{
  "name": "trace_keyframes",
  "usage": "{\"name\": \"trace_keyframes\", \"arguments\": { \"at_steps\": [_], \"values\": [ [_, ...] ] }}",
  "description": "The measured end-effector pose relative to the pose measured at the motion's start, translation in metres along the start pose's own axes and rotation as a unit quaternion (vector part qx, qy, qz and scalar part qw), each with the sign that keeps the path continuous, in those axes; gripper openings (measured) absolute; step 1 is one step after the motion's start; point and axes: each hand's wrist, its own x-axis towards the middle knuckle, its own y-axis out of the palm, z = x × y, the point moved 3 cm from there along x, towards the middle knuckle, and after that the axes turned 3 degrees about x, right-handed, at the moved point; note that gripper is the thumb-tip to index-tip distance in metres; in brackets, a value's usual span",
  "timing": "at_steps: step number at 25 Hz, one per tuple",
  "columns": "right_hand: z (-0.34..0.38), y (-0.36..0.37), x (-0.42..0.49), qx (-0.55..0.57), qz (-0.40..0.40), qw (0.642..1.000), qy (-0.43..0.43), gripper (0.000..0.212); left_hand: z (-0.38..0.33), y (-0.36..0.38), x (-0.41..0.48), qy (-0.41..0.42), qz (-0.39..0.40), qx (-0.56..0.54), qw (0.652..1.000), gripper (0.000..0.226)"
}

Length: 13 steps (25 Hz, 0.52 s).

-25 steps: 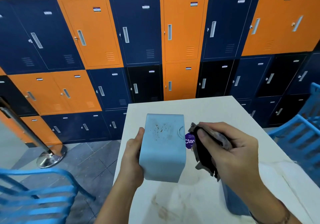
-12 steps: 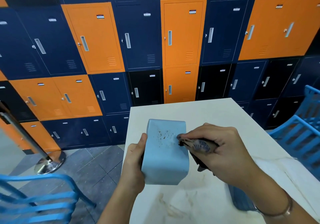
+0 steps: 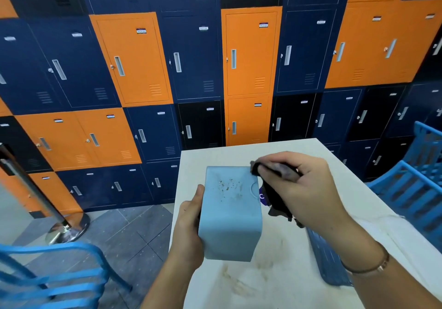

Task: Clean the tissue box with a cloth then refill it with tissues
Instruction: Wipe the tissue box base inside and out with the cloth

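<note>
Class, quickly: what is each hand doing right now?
Left hand: grips the box.
Right hand: grips the cloth at the box's top corner.

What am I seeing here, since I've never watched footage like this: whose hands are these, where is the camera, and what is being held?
There is no machine here, just a person's two bare hands. The only picture comes from a camera worn on the person's head, looking forward and down. The left hand grips a pale blue box over a white table. Dirty specks show on the box's near face. The right hand holds a dark cloth, with its fingers at the box's top right corner. Behind are orange and blue lockers, and blue chairs stand at both sides.
</note>
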Motion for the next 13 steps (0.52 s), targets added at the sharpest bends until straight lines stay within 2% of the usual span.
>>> {"name": "trace_keyframes", "arguments": {
  "at_steps": [2,3,6,9,12,13],
  "values": [
    [-0.002,0.004,0.002,-0.076,0.032,0.996,-0.041,0.012,-0.006,0.002,-0.005,0.010,0.015,0.002,1.000,0.035],
    [-0.002,0.005,0.003,-0.120,0.043,0.989,-0.071,0.014,-0.008,0.002,-0.006,0.020,0.032,0.003,0.999,0.041],
    [0.004,0.010,-0.002,-0.232,0.114,0.949,-0.182,0.020,-0.012,-0.002,-0.009,0.050,0.051,0.026,0.997,0.045],
    [0.009,0.011,0.003,-0.230,0.217,0.933,-0.172,0.025,-0.011,-0.007,-0.012,0.064,0.070,0.038,0.995,0.049],
    [0.011,0.008,0.010,-0.271,0.182,0.931,-0.163,0.025,-0.014,-0.005,-0.018,0.067,0.096,0.061,0.991,0.054],
    [0.010,0.010,0.008,-0.265,0.193,0.929,-0.173,0.023,-0.015,-0.005,-0.020,0.069,0.095,0.066,0.991,0.054]
  ]
}}
